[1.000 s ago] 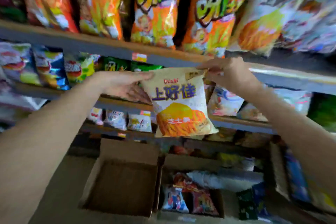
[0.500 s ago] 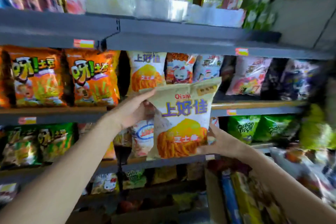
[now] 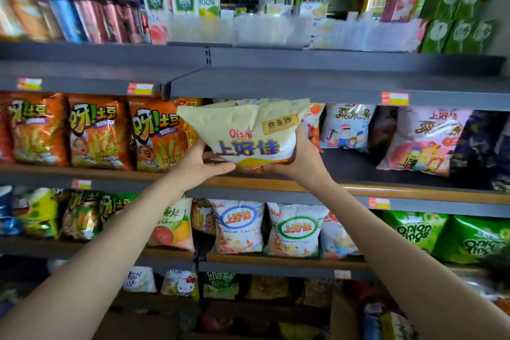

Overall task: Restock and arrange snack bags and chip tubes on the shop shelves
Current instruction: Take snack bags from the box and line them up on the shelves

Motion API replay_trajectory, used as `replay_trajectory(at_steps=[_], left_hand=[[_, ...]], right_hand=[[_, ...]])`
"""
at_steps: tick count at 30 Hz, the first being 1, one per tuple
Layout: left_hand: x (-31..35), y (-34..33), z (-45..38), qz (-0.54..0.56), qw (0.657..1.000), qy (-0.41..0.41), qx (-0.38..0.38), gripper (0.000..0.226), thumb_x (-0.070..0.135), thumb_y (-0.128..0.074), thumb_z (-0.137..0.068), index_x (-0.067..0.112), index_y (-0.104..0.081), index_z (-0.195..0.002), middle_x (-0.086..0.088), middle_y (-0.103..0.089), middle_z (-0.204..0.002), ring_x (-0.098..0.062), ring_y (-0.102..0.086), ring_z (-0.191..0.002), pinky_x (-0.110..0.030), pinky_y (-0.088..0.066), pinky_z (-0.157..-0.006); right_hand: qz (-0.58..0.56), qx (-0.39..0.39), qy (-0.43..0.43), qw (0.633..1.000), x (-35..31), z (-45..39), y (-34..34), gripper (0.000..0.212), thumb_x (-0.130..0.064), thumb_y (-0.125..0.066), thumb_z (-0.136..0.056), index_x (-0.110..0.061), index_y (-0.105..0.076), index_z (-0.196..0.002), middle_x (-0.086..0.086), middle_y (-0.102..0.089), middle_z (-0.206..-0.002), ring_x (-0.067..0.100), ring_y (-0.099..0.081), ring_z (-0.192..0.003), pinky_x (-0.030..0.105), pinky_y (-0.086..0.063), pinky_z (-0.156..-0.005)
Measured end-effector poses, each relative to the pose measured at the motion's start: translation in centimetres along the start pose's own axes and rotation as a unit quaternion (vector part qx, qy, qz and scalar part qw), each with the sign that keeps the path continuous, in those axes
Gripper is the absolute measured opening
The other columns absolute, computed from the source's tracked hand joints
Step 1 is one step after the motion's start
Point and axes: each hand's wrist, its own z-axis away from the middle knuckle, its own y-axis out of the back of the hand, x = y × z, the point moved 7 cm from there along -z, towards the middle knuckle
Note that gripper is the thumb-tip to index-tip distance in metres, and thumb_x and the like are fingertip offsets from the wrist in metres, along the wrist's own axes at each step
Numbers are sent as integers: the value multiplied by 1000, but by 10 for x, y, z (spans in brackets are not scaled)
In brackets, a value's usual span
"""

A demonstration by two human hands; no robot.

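The snack bag (image 3: pixel 248 134) is between the left hand (image 3: pixel 197 167) and right hand (image 3: pixel 302 160), over the shelf (image 3: pixel 358 190). Potato bags (image 3: pixel 99 132) stand left.

Pale yellow foil snack bag (image 3: pixel 249 132): "Oishi", "上好佳", "非油炸"
Green foil bags (image 3: pixel 414 232), lower shelf's right end: "Onion Rings"
White cartons (image 3: pixel 209 3), top shelf: "100%"
White blue-ringed bag (image 3: pixel 239 226): "Shrimp Flakes"

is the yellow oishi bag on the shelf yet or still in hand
Still in hand. The yellow Oishi bag is upright, gripped by the left hand and right hand at its bottom, in front of the shelf.
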Motion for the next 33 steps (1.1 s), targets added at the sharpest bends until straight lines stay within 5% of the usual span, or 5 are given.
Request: replay_trajectory(at_steps=[8,15,22,27,33], left_hand=[[-17,10,-31,3,997,0,74,67,5,-67,-82,14,-35,-140,7,-47,-129,-14,-50,-110,-6,-43,-68],[-40,21,-53,-60,997,26,49,74,28,-73,-78,25,-33,-140,3,-47,-139,-18,-45,-127,-45,-39,-105],[-59,17,-64,-56,995,60,57,67,27,-65,-85,18,-32,-142,-5,-45,-141,-22,-47,-126,-35,-43,-99],[-65,14,-73,-143,983,93,61,60,39,-54,-91,14,-33,-141,-6,-44,-141,-27,-45,-126,-31,-38,-91],[-80,20,-40,-169,964,2,204,46,19,-58,-90,2,-42,-129,-15,-56,-120,-28,-55,-108,-23,-39,-86]], right_hand=[[-28,-58,-90,994,41,-31,-54,87,-21,-83,-68,-16,-31,-137,-2,-57,-126,14,-55,-112,20,-42,-85],[-60,-78,-109,989,47,-40,-79,72,-42,-71,-78,-21,-32,-135,-11,-56,-119,8,-54,-112,21,-42,-89],[-58,-73,-192,977,66,-46,-91,65,-61,-53,-83,-18,-42,-130,2,-61,-115,18,-57,-106,34,-45,-94],[40,-60,-228,971,61,-59,-92,56,-64,-48,-84,-11,-43,-101,4,-57,-90,22,-57,-87,35,-46,-78],[50,34,-144,988,54,-40,-87,57,-42,-58,-89,-4,-40,-128,14,-52,-119,29,-50,-110,36,-40,-90]])
